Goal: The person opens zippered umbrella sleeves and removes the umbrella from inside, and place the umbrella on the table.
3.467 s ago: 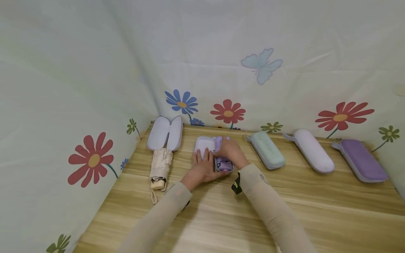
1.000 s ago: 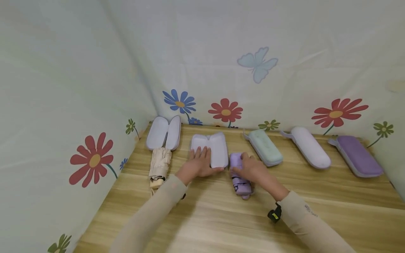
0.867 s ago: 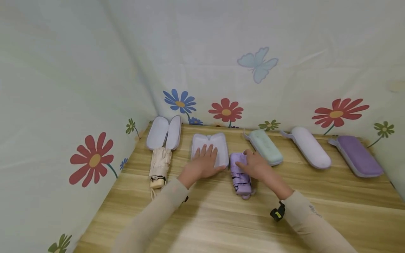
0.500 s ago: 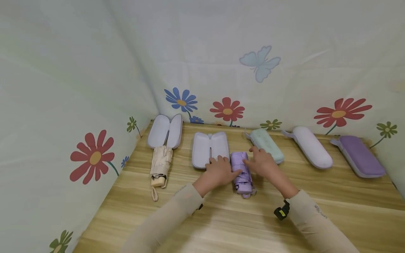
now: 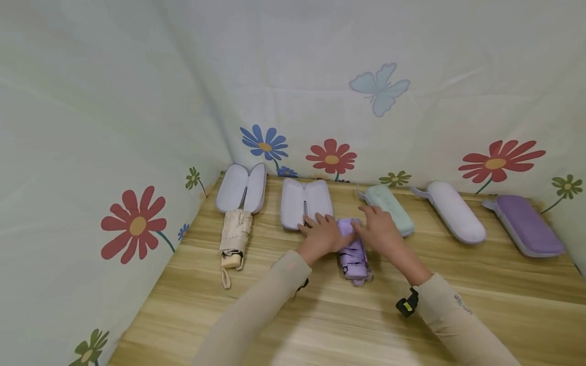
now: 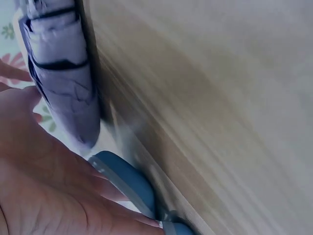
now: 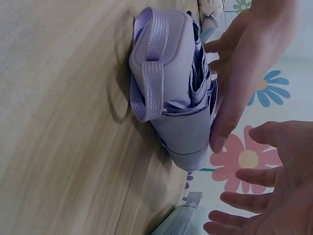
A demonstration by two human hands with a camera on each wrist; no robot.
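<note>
A folded purple umbrella (image 5: 354,262) lies on the table, its handle and wrist loop toward me. My left hand (image 5: 320,236) is spread over the front edge of an open pale case (image 5: 293,206), with the thumb reaching to the umbrella's left side; in the right wrist view that thumb (image 7: 222,134) is right at the fabric. On the umbrella's other side is my right hand (image 5: 380,231), fingers apart and curled round nothing. The right wrist view has these right fingers (image 7: 254,200) clear of the umbrella (image 7: 181,132).
At the left stands another open case (image 5: 231,188), a folded beige umbrella (image 5: 235,231) in front of it. Right of my hands lie closed cases: mint green (image 5: 396,213), white (image 5: 458,213) and purple (image 5: 531,226). A flowered cloth wall (image 5: 274,76) borders the table at the back and left.
The purple umbrella came out of the middle case in my right hand and was laid on the table. That hand let go; my left hand slid from the case toward the umbrella.
</note>
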